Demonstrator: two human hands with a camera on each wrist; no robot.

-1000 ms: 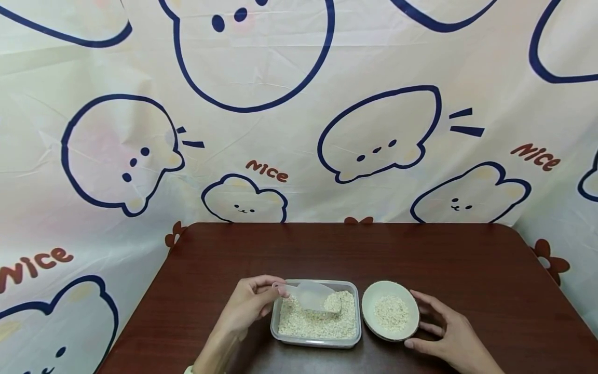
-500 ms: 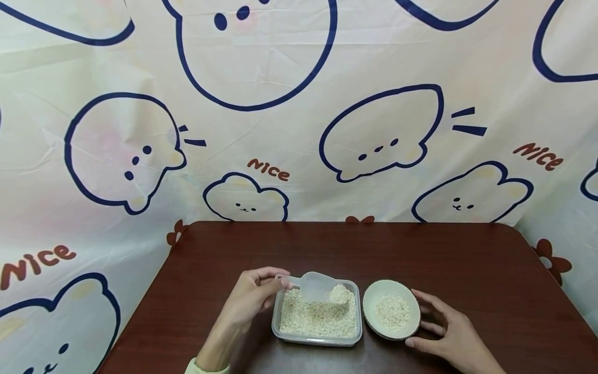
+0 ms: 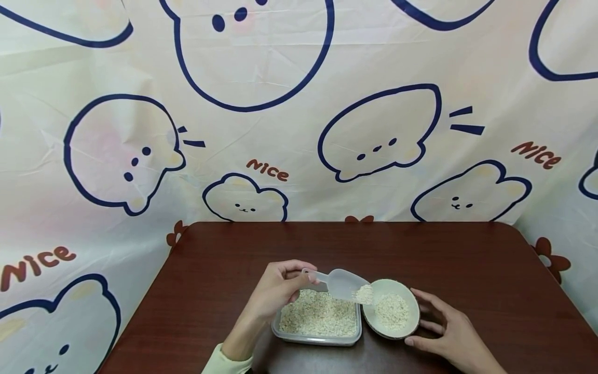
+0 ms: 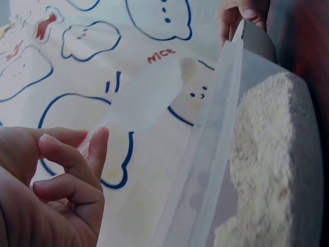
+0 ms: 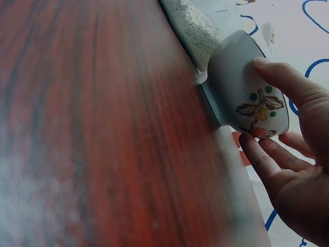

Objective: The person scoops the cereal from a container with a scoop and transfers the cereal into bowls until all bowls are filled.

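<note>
My left hand (image 3: 273,293) pinches the handle of a translucent plastic scoop (image 3: 343,284) between thumb and fingers. The scoop carries a small heap of oat flakes (image 3: 364,294) at its tip, which is over the left rim of a small white bowl (image 3: 384,287). Some flakes lie in the bowl's bottom. My right hand (image 3: 450,330) holds the bowl from the right; in the right wrist view, the thumb is at its rim and fingers touch its flower-patterned side (image 5: 247,77). Below the left hand stands a clear plastic container (image 3: 320,341) filled with flakes (image 4: 267,149).
A dark red-brown wooden table (image 3: 233,249) bears the container and the bowl, which stand side by side. Behind the table hangs a pale cloth (image 3: 299,130) printed with cartoon animals and the word "Nice".
My left hand has lifted the loaded scoop from the container and moved it right, to the bowl's edge. The right hand and the bowl stay in place.
</note>
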